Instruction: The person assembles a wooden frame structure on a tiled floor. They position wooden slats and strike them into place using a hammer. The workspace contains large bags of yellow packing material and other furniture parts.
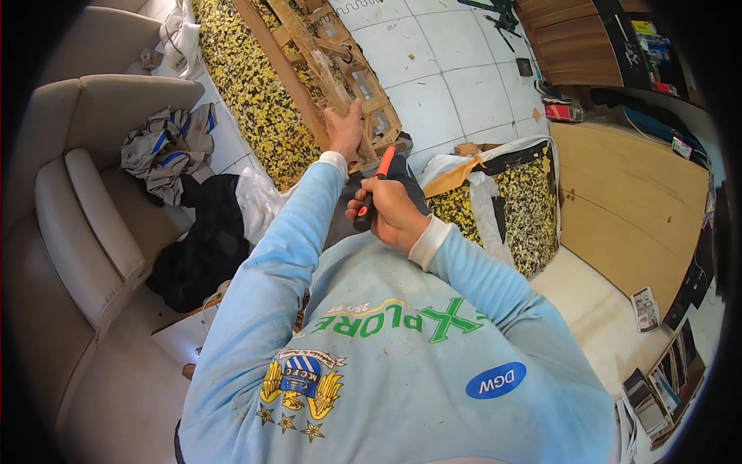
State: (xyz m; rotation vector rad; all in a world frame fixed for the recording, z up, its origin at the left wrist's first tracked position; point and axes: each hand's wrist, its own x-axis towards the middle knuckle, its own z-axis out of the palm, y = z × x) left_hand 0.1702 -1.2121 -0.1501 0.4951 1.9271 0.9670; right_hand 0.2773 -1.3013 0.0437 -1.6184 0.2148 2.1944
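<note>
My left hand grips the near part of a wooden frame, its thumb over a pale slat. The frame is built of rough boards with gaps between them. It lies on a yellow-and-black speckled foam slab. Just to the right, close to my body, my right hand is closed around a red-and-black tool. The red end points away from me; the tool's kind cannot be made out. Part of my left hand's grip is hidden behind the hand itself.
A second foam block with torn white plastic stands right of my legs, beside a large tan board. Grey sofa seats fill the left. Crumpled fabric and black cloth lie before them. Wood scraps dot the white tiles.
</note>
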